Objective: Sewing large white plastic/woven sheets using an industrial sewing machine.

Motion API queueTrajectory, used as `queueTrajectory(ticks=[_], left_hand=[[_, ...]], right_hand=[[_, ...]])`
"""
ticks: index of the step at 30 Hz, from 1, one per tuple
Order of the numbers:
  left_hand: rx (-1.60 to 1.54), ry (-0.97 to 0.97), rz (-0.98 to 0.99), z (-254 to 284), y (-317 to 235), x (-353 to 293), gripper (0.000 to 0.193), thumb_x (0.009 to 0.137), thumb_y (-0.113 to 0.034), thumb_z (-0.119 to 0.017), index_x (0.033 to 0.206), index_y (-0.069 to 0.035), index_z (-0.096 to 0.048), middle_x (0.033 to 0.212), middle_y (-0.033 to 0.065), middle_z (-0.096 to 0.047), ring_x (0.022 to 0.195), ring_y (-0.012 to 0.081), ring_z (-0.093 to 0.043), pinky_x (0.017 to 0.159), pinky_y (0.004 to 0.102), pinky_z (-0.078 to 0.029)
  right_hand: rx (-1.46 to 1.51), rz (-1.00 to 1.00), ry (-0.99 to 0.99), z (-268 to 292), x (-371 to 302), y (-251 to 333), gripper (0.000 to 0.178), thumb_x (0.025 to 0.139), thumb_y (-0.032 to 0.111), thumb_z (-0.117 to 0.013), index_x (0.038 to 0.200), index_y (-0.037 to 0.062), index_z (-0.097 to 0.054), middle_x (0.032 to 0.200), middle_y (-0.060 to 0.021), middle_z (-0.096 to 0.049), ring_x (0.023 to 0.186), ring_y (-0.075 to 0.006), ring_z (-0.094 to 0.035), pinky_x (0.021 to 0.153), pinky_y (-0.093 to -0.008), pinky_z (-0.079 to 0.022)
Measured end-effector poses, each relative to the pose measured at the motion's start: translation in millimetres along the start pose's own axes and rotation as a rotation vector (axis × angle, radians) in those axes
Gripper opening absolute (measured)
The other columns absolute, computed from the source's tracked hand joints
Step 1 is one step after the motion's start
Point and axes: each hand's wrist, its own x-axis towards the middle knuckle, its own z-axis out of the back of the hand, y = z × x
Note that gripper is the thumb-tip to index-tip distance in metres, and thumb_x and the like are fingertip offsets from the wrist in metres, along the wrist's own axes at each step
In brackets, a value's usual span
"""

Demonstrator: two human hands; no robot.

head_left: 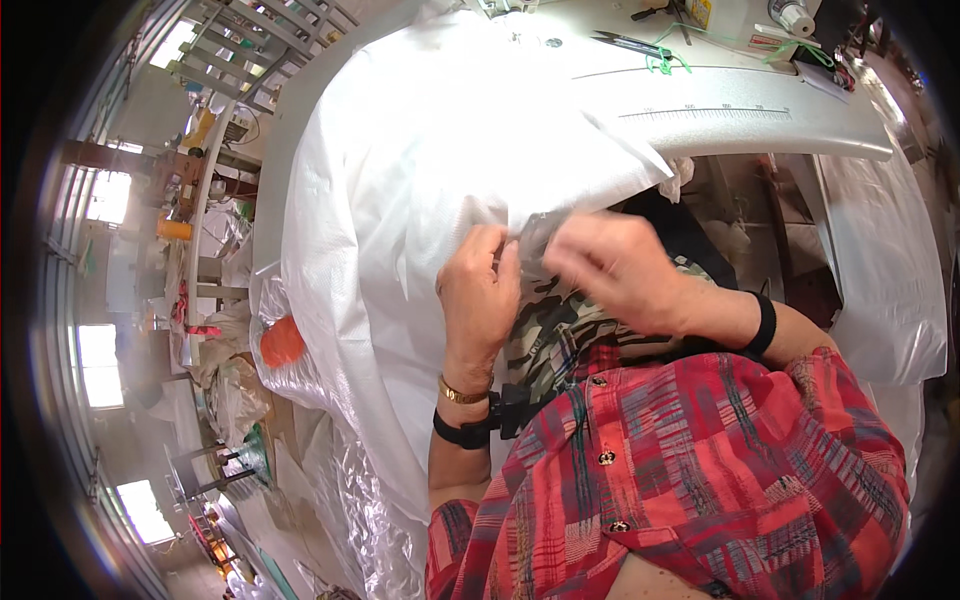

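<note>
A large white woven plastic sheet [400, 190] drapes over the machine table and hangs down its near left side. At the sheet's near edge, my left hand [478, 290] is closed, its thumb and fingers pinching the material. My right hand [620, 268] is beside it to the right, fingers curled in and blurred by motion. A greyish see-through smear [538, 240] shows between the two hands; whether it is a film or a loose scrap I cannot make out. Both hands are above my camouflage-patterned lap [550, 320].
The silver table edge [740, 110] with a ruler scale curves around to the right. Black thread snips [630, 43] and green thread [665, 62] lie near the machine. Clear plastic [880, 270] hangs at right. An orange-red patch [282, 342] shows among plastic at left.
</note>
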Motion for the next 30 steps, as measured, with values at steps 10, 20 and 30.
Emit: queueTrajectory(ticks=[10,20,30], left_hand=[[-0.555,-0.09,0.258,21.0,-21.7,18.4,0.011,0.095,-0.008,-0.057,0.089,0.001,-0.06,0.069,-0.0055,-0.052,0.061,0.0009,-0.04,0.052,0.0195,-0.033],[-0.491,0.073,0.282,7.2,-26.1,20.6,0.013,0.089,-0.01,-0.067,0.084,-0.001,-0.058,0.066,-0.0058,-0.051,0.058,0.0004,-0.042,0.049,0.0201,-0.032],[-0.546,0.072,0.177,-10.6,-17.4,9.6,0.019,0.095,-0.017,-0.059,0.085,-0.001,-0.056,0.065,-0.0018,-0.05,0.057,0.0031,-0.04,0.049,0.0235,-0.034]], right_hand=[[0.845,-0.66,-0.254,20.9,28.4,-31.3,0.041,0.098,0.024,-0.057,0.124,-0.0069,-0.054,0.105,-0.0089,-0.064,0.058,-0.0075,-0.06,0.05,-0.0183,-0.047],[0.706,-0.451,-0.156,17.3,10.7,3.9,0.024,0.092,0.025,-0.066,0.08,0.0036,-0.064,0.065,0.0046,-0.055,0.056,-0.0033,-0.05,0.05,-0.0198,-0.039],[-0.138,0.063,0.099,10.4,8.8,24.1,0.019,0.084,0.019,-0.068,0.082,0.0057,-0.055,0.064,-0.013,-0.06,0.063,-0.0336,-0.062,0.056,-0.0412,-0.047]])
